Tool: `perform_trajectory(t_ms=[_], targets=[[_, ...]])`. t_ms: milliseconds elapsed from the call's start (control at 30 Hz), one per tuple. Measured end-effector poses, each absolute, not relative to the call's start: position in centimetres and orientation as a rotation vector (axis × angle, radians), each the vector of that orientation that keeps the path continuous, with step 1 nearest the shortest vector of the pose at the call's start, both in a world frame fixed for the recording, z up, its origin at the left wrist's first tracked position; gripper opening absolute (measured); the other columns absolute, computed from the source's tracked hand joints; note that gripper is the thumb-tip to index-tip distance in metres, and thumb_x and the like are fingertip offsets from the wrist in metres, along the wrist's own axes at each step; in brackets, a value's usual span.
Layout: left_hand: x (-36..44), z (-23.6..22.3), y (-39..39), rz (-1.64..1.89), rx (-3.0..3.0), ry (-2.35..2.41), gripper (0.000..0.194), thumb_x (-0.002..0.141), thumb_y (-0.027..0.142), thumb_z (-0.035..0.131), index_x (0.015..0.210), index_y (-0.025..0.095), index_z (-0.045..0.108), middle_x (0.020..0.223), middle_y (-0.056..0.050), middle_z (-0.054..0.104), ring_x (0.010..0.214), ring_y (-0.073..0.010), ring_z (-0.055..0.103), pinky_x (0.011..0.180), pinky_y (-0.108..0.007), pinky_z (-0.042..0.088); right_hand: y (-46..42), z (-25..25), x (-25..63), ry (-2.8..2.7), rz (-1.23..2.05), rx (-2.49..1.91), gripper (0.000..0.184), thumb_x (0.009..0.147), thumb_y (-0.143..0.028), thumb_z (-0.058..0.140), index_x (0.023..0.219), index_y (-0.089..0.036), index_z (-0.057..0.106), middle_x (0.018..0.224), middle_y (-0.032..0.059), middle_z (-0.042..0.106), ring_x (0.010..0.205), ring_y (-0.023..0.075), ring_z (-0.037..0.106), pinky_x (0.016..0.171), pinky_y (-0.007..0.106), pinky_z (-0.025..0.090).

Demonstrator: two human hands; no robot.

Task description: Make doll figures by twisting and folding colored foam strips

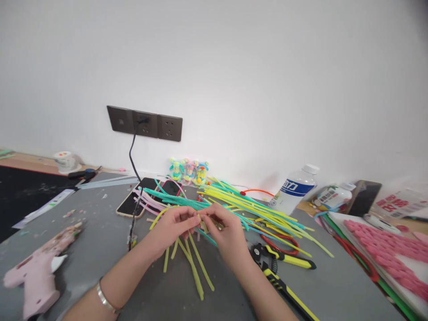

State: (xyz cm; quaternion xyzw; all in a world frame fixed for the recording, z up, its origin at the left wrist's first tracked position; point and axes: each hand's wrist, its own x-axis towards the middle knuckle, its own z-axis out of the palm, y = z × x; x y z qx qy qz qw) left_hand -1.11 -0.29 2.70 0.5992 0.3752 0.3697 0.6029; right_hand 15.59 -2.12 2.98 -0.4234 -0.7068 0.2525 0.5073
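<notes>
Pinching fuzzy yellow pipe cleaners [195,263], both hands [200,227]

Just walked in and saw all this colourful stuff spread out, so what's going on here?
A person at a grey table pinches a few yellow fuzzy pipe cleaners between the left hand and right hand, fingertips meeting at the top ends while the stems fan down onto the table. Behind lies a heap of yellow and teal pipe cleaners. A pink glue gun rests at the left, yellow-and-black wire cutters at the right, and small finished pipe-cleaner figures stand by the wall.
</notes>
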Motion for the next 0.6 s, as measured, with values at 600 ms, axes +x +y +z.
perform_trajectory(t_ms=[600], targets=[[-1.23,2.87,-0.24,0.986,1.315,0.874,0.028,0.082,0.043,0.069,0.074,0.016,0.065,0.062,0.003,0.052,0.056,-0.0098,0.041,0.054,-0.023,0.03,-2.16,2.64,14.65,-1.425,0.956,-0.852,0.016,0.088,-0.033,0.064,0.09,-0.023,0.076,0.084,0.0062,0.062,0.073,0.0166,0.058,0.056,0.025,0.052]])
